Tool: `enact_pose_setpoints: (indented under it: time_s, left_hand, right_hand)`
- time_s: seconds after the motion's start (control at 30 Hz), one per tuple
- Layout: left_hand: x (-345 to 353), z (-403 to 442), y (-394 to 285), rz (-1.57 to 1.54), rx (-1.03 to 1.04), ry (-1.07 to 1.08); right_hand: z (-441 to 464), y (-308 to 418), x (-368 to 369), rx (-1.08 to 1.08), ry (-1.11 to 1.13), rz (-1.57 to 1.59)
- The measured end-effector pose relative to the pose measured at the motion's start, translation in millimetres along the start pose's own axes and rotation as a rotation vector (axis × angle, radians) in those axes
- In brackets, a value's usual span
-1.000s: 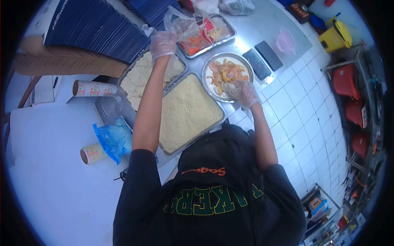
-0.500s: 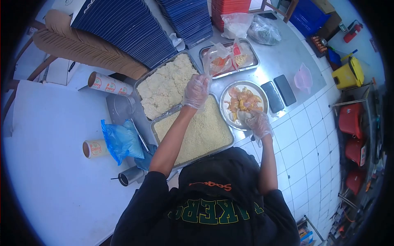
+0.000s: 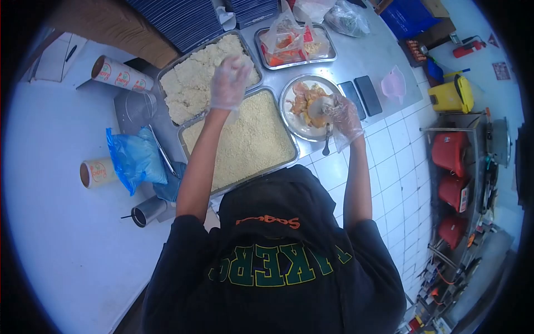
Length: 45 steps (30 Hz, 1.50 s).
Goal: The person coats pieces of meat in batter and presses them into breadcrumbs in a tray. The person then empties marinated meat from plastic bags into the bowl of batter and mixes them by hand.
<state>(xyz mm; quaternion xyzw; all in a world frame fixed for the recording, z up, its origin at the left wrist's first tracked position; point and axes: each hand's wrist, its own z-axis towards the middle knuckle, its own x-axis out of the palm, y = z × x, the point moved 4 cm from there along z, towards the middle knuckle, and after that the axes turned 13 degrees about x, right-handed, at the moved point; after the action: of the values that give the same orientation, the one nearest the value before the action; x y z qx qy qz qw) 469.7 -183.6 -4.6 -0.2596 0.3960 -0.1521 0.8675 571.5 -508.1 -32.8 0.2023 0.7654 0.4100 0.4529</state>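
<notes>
My left hand (image 3: 228, 88), in a clear plastic glove, is above the right part of a metal tray of pale coated pieces (image 3: 189, 86). Its slightly blurred fingers look loosely apart, with nothing visible in them. At the right side of a round metal bowl (image 3: 285, 114), my gloved right hand (image 3: 346, 119) is closed on what looks like a ladle (image 3: 319, 111); its dark handle points toward me. Raw chicken pieces (image 3: 303, 96) lie in the bowl. Nearest my body is a second tray of pale crumbs (image 3: 250, 139).
Behind the bowl, a smaller tray (image 3: 328, 59) carries plastic bags of food. Two dark phones (image 3: 367, 94) and a pink container (image 3: 394, 84) are to the right. A blue bag (image 3: 136, 158), a metal tumbler (image 3: 149, 211) and cardboard tubes (image 3: 100, 173) are at left.
The view has shifted, so the trays appear further up and left. My left hand has moved further over the coated pieces. At the bowl's right side, my right hand now shows the ladle more clearly.
</notes>
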Motion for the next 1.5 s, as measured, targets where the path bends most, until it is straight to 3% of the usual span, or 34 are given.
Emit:
enact_pose_setpoints:
  time_s: [0.03, 0.1, 0.17, 0.23, 0.3, 0.33, 0.4, 0.47, 0.5, 0.67, 0.77, 0.83, 0.87, 0.93, 0.97, 1.03, 1.1, 1.17, 1.37, 1.5]
  left_hand:
    - [-5, -23, 10, -0.016, -0.034, 0.006]
    - [-18, -73, 22, -0.049, -0.056, -0.011]
    - [-28, -127, 39, -0.052, -0.018, -0.036]
    - [-37, -180, 47, 0.000, -0.109, 0.015]
    - [-51, -217, 44, 0.020, -0.307, 0.120]
    - [-55, -233, 43, 0.018, -0.314, 0.116]
    - [-56, -263, 46, -0.003, -0.536, 0.132]
    - [-59, -279, 37, -0.056, -0.584, 0.085]
    - [-59, -287, 35, -0.104, -0.625, 0.045]
    - [-53, -307, 35, -0.049, -0.537, 0.037]
    - [-52, -302, 28, -0.083, -0.526, 0.063]
    - [-55, -300, 25, -0.108, -0.540, 0.070]
    - [-57, -300, 24, -0.100, -0.548, 0.090]
    - [-59, -302, 25, -0.091, -0.560, 0.104]
    - [-61, -303, 26, -0.104, -0.572, 0.086]
    - [-60, -311, 30, -0.119, -0.589, 0.065]
    - [-58, -322, 37, -0.132, -0.615, 0.049]
    - [-58, -323, 36, -0.114, -0.595, 0.046]
    - [-49, -335, 43, -0.142, -0.594, 0.049]
    - [-51, -333, 40, -0.168, -0.578, 0.024]
  right_hand:
    - [-3, 9, -2, -0.005, 0.007, -0.011]
    - [-10, 31, -4, -0.214, -0.123, -0.184]
    - [-16, 36, 3, -0.275, -0.175, -0.248]
    - [-23, 48, 9, -0.337, -0.228, -0.307]
    - [-29, 63, 22, -0.329, -0.065, -0.526]
    - [-29, 55, 28, -0.331, -0.059, -0.532]
    - [-25, 14, 55, -0.422, 0.085, -0.815]
    - [-23, -34, 75, -0.493, 0.077, -0.931]
    - [-27, -35, 81, -0.562, 0.066, -1.037]
    - [-26, -21, 88, -0.426, 0.148, -1.060]
    - [-18, -20, 95, -0.576, 0.087, -1.134]
    - [-12, -18, 100, -0.440, 0.184, -1.290]
    - [-9, -13, 96, -0.442, 0.179, -1.293]
    - [-12, 5, 91, -0.479, 0.382, -1.482]
    - [-9, 2, 87, -0.484, 0.382, -1.486]
    - [-1, -7, 59, -0.430, 0.278, -1.031]
    - [-2, -10, 41, -0.525, 0.212, -1.020]
    - [-9, 15, 19, -0.349, 0.201, -0.771]
    - [-16, 46, -18, -0.373, 0.199, -0.784]
    - [-17, 62, -8, -0.507, 0.241, -0.839]
